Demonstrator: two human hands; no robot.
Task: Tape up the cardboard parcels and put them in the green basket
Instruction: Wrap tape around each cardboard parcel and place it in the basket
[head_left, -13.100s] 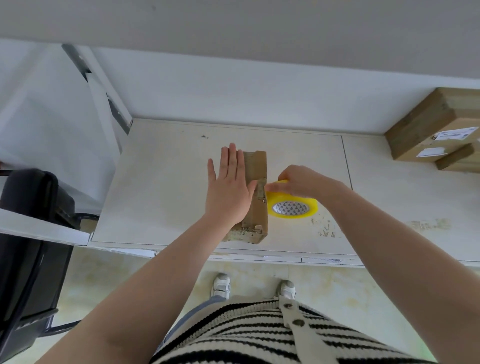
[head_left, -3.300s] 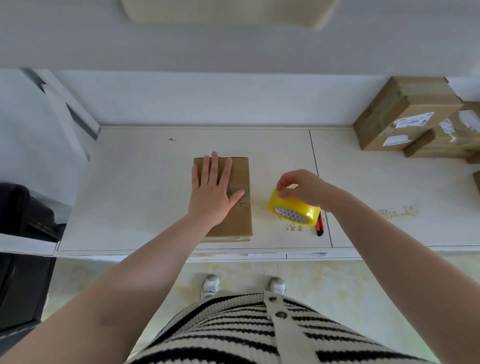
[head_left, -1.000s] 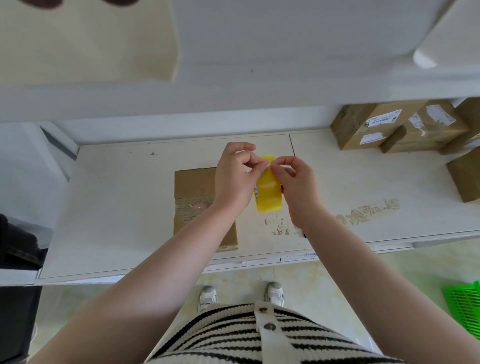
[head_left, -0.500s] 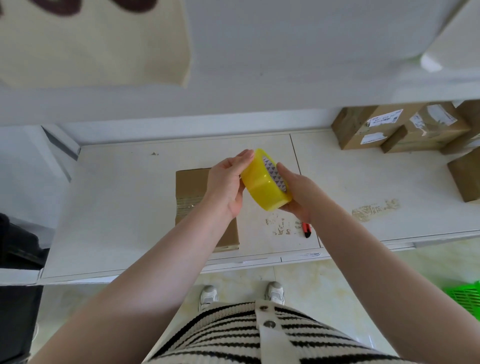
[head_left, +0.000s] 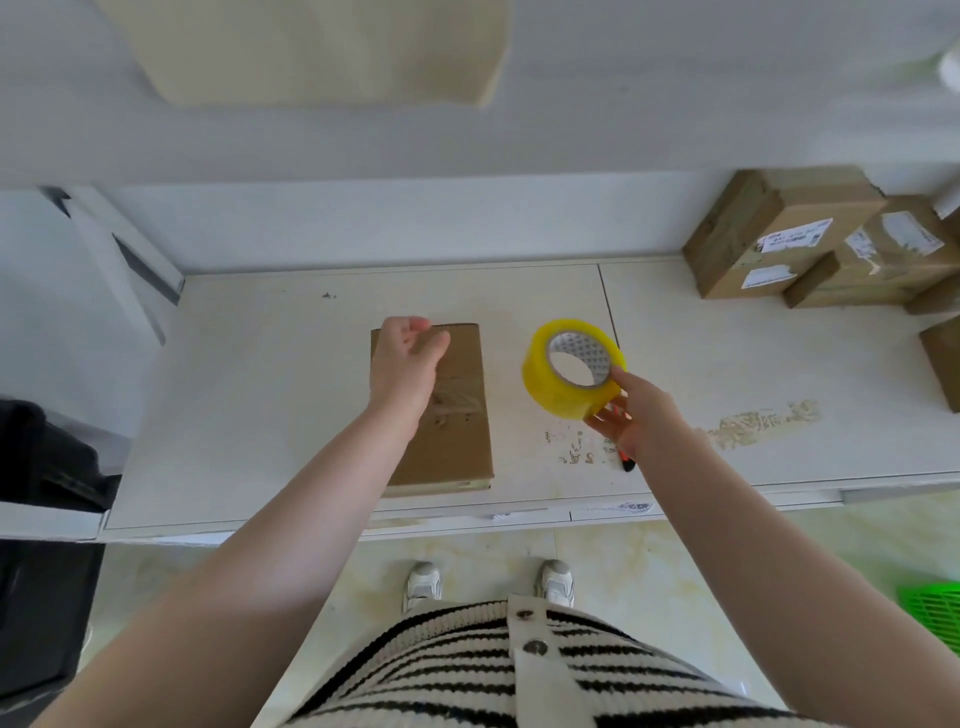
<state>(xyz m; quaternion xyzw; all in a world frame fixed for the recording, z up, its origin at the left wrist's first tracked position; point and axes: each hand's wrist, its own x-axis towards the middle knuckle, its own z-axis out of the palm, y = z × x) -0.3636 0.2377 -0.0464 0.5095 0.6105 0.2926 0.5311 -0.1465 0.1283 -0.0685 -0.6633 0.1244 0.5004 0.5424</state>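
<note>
A flat cardboard parcel (head_left: 464, 447) lies on the white table (head_left: 260, 395), with a band of clear tape across its middle. My left hand (head_left: 406, 364) hovers over the parcel's far left part, fingers loosely curled and holding nothing. To the right, my right hand (head_left: 640, 415) grips a yellow tape roll (head_left: 558, 387) from below, thumb on its rim, lifted above the table. A corner of the green basket (head_left: 935, 610) shows on the floor at the lower right.
Several labelled cardboard parcels (head_left: 779, 234) are stacked at the table's back right, another (head_left: 943, 364) at the right edge. A red cutter (head_left: 627, 464) lies under my right wrist. A black chair (head_left: 41, 467) stands at the left.
My left hand has let go of the tape roll and moved left over the parcel. My right hand alone now holds the roll, shifted to the right.
</note>
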